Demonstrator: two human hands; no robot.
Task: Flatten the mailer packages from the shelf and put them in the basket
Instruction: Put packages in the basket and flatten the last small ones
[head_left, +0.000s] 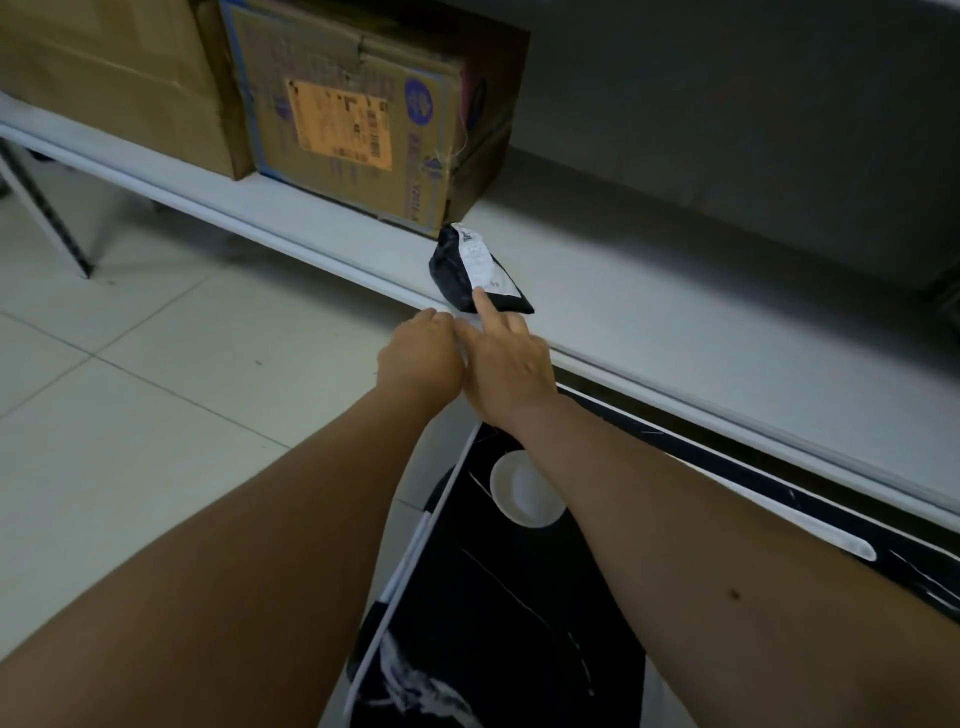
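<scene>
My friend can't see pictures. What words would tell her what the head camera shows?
Two bare hands reach toward a small black mailer package with a white label on a white shelf; the right hand touches it with its index finger, while the left hand is curled at the shelf edge. Two cardboard boxes stand behind, and a black basket sits below.

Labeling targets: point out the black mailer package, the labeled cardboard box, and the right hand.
black mailer package (451, 270): head view, black side left of its white label.
labeled cardboard box (337, 119): head view, orange label on front.
right hand (511, 366): head view, back of hand.
</scene>
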